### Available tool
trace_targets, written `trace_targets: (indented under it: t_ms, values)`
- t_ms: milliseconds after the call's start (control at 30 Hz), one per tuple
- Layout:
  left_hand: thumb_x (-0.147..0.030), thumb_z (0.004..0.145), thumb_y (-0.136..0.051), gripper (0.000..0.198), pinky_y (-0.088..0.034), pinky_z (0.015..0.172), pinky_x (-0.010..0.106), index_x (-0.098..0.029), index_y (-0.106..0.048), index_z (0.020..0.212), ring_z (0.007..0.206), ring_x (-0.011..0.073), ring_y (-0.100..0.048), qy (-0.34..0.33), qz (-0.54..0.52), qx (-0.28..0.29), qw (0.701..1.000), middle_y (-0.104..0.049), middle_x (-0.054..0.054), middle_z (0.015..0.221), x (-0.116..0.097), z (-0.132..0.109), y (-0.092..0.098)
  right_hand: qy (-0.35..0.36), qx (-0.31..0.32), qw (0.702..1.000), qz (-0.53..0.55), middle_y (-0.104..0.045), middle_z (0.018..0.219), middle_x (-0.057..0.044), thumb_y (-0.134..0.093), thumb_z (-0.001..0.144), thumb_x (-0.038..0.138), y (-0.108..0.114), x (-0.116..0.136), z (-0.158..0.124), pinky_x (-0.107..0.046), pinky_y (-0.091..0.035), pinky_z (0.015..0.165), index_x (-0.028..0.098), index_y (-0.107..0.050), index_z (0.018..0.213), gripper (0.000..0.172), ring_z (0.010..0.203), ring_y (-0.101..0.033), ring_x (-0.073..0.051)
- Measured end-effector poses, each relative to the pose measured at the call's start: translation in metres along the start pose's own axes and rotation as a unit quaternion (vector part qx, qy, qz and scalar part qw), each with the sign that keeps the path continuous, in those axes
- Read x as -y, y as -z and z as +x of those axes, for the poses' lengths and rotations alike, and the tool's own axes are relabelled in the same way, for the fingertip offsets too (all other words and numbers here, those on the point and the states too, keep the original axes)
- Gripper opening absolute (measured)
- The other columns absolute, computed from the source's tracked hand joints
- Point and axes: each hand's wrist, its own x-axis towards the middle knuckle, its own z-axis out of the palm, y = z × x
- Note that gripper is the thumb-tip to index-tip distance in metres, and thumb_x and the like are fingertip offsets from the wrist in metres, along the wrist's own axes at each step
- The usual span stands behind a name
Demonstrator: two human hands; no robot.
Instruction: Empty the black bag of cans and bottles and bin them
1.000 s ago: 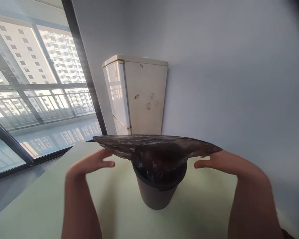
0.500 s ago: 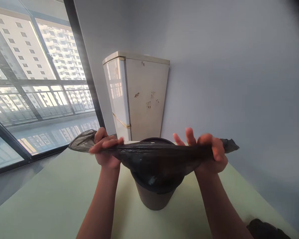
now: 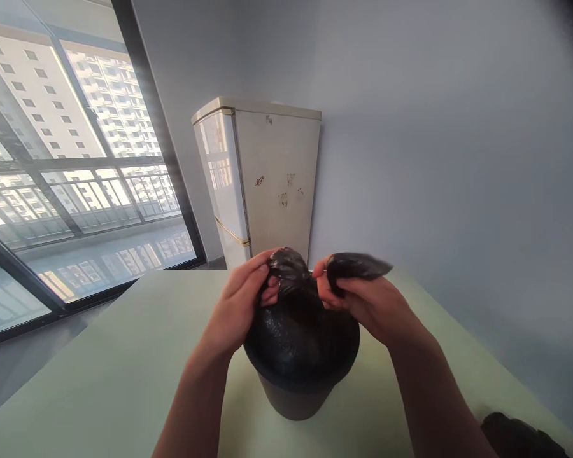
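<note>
Two bunches of the black plastic bag (image 3: 286, 340) are gripped: the left hand (image 3: 241, 292) is closed on one, the right hand (image 3: 365, 299) on the other, and the hands are near each other but apart. Below and between them, the bag covers the mouth of the dark bin (image 3: 296, 402), which stands upright on the pale green table (image 3: 124, 343). What is inside the bin I cannot tell. For a good grip, both hands should pull gently and with equal force, because such thin plastic may tear and the bin may tip.
</note>
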Motion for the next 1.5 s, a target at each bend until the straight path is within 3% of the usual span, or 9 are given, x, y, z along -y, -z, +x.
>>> trace_targets:
  t_ms: [200,400,533,667,767,967,1200,1333,1500]
  values:
    - [-0.036,0.098,-0.072,0.026,-0.044,0.065,0.023,-0.018,-0.075,0.117,0.065,0.0122,-0.055,-0.037,0.145,-0.054,0.987,-0.056,-0.002,0.062,0.004,0.0,-0.001,-0.035,-0.064,0.997,0.005,-0.045,0.061,0.006,-0.057,0.109,0.048,-0.002,-0.012,0.006,-0.03,-0.041,0.064,0.021,-0.059,0.088,0.034,0.054,-0.046,-0.013]
    - [-0.026,0.092,-0.076,0.012,-0.059,0.07,0.032,-0.021,-0.084,0.084,0.064,0.0142,-0.067,-0.012,0.238,0.093,0.967,-0.077,0.012,0.117,-0.003,-0.012,-0.013,-0.025,0.015,0.982,-0.186,-0.068,0.081,0.0,-0.063,0.097,0.017,-0.02,-0.005,0.002,-0.029,-0.049,0.073,0.021,-0.064,0.081,0.016,0.077,-0.064,-0.018]
    - [-0.026,0.095,-0.071,0.016,-0.059,0.066,0.03,-0.022,-0.085,0.09,0.061,0.0169,-0.068,0.004,0.254,0.07,0.965,-0.079,0.007,0.082,-0.001,-0.013,-0.019,-0.014,0.056,0.961,-0.27,-0.071,0.089,-0.001,-0.055,0.09,0.005,-0.031,0.001,-0.001,-0.029,-0.05,0.077,0.021,-0.061,0.072,0.024,0.086,-0.066,-0.019]
    - [-0.032,0.094,-0.073,0.02,-0.058,0.06,0.026,-0.02,-0.085,0.104,0.061,0.0175,-0.072,-0.008,0.251,-0.056,0.966,-0.075,0.003,0.068,0.003,-0.009,-0.022,-0.025,0.018,0.972,-0.232,-0.069,0.094,0.001,-0.061,0.099,0.015,-0.024,0.002,-0.004,-0.028,-0.052,0.077,0.026,-0.061,0.113,0.017,0.087,-0.066,-0.018]
    - [-0.033,0.09,-0.078,0.022,-0.061,0.066,0.026,-0.021,-0.084,0.107,0.066,0.0181,-0.075,-0.017,0.285,-0.131,0.949,-0.078,0.003,0.074,0.003,-0.008,-0.023,-0.026,0.016,0.984,-0.174,-0.07,0.094,0.002,-0.073,0.1,0.034,-0.017,0.001,-0.006,-0.027,-0.054,0.072,0.031,-0.044,0.137,0.047,0.078,-0.065,-0.017]
    - [-0.029,0.087,-0.081,0.022,-0.061,0.072,0.029,-0.025,-0.077,0.109,0.075,0.0197,-0.077,-0.042,0.299,-0.071,0.951,-0.08,0.001,0.087,0.002,-0.011,-0.026,-0.035,-0.067,0.985,-0.155,-0.054,0.059,0.007,-0.051,0.11,0.057,-0.016,-0.007,-0.002,-0.02,-0.034,0.043,0.024,-0.048,0.094,0.036,0.043,-0.044,-0.01]
    - [-0.022,0.094,-0.074,0.015,-0.051,0.074,0.032,-0.031,-0.085,0.1,0.078,0.0195,-0.068,-0.16,0.439,-0.012,0.884,-0.075,0.002,0.088,0.005,-0.012,-0.025,-0.07,-0.102,0.984,-0.128,-0.046,0.058,0.01,-0.059,0.105,0.06,-0.019,-0.008,-0.001,-0.018,-0.03,0.042,0.027,-0.049,0.107,0.034,0.046,-0.038,-0.01]
    - [-0.024,0.103,-0.058,0.023,-0.044,0.07,0.031,-0.024,-0.079,0.094,0.076,0.0181,-0.061,-0.154,0.496,-0.023,0.854,-0.066,0.004,0.085,0.006,-0.011,-0.022,0.011,-0.127,0.98,-0.151,-0.06,0.095,0.003,-0.072,0.1,0.043,-0.02,-0.006,-0.003,-0.023,-0.044,0.054,0.034,-0.042,0.135,0.048,0.06,-0.052,-0.011]
    - [-0.023,0.106,-0.047,0.032,-0.036,0.069,0.032,-0.02,-0.054,0.075,0.072,0.0178,-0.052,-0.109,0.539,-0.045,0.834,-0.055,0.002,0.077,0.007,-0.008,-0.02,0.094,-0.029,0.944,-0.316,-0.053,0.1,-0.002,-0.077,0.096,0.033,-0.017,-0.001,-0.007,-0.031,-0.048,0.068,0.021,-0.067,0.081,0.022,0.073,-0.052,-0.014]
